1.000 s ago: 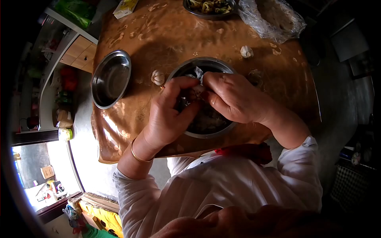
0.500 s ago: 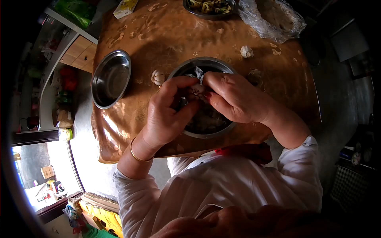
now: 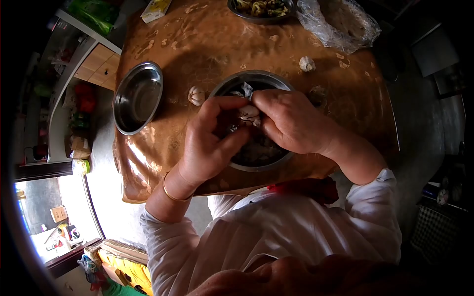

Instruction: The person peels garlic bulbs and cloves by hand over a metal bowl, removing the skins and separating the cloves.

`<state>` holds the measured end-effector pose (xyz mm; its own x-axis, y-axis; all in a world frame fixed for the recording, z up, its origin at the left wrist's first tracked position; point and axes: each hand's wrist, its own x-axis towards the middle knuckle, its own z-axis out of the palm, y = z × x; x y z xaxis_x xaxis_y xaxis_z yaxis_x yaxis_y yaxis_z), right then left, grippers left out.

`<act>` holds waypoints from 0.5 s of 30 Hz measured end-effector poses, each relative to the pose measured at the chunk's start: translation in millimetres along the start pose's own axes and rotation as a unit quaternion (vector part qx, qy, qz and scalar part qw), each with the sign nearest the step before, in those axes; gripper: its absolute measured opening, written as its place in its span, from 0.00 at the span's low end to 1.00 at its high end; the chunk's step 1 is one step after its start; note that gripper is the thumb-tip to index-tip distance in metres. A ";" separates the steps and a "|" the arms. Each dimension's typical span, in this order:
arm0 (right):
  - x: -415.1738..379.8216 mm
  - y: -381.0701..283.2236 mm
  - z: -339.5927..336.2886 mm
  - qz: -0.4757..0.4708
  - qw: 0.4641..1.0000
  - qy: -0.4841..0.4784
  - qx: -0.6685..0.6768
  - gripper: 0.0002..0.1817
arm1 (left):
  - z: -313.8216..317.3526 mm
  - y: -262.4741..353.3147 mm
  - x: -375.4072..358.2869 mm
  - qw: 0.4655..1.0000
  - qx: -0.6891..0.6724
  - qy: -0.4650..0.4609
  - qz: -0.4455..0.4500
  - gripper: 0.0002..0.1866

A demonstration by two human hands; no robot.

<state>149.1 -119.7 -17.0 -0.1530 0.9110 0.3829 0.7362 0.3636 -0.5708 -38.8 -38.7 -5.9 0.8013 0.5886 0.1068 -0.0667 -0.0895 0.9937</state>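
- The left hand [image 3: 200,140] grasps the garlic [image 3: 249,114] between thumb and fingers; a firm but light hold should steady it without crushing.
- The garlic is above the large bowl [image 3: 261,168]; it is best kept low, inside the rim, to catch loose skin.
- The right hand [image 3: 296,121] curls in at the garlic's right side; short, gentle pulls would suit better than a hard twist.
- Shadow and both hands obscure the large bowl's contents, so I cannot sort skin from cloves.
- The food dish [image 3: 259,20] is cut off by the top edge.
- The right fingertips are largely hidden; I cannot tell whether they pinch the garlic.
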 end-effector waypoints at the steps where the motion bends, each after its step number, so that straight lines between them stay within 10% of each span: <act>1: -0.4 -0.4 -1.2 0.006 1.000 0.000 -0.007 0.10 | -0.7 0.3 1.2 1.000 -0.020 0.003 -0.014 0.25; 15: 1.5 -6.0 -5.6 0.000 0.999 0.019 0.036 0.10 | -2.1 -7.7 6.0 0.995 0.090 0.047 0.018 0.22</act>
<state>148.2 -121.6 -8.8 -0.1277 0.9036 0.4090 0.6864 0.3781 -0.6212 -34.7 -32.8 -12.9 0.7404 0.6547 0.1525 0.0207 -0.2490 0.9683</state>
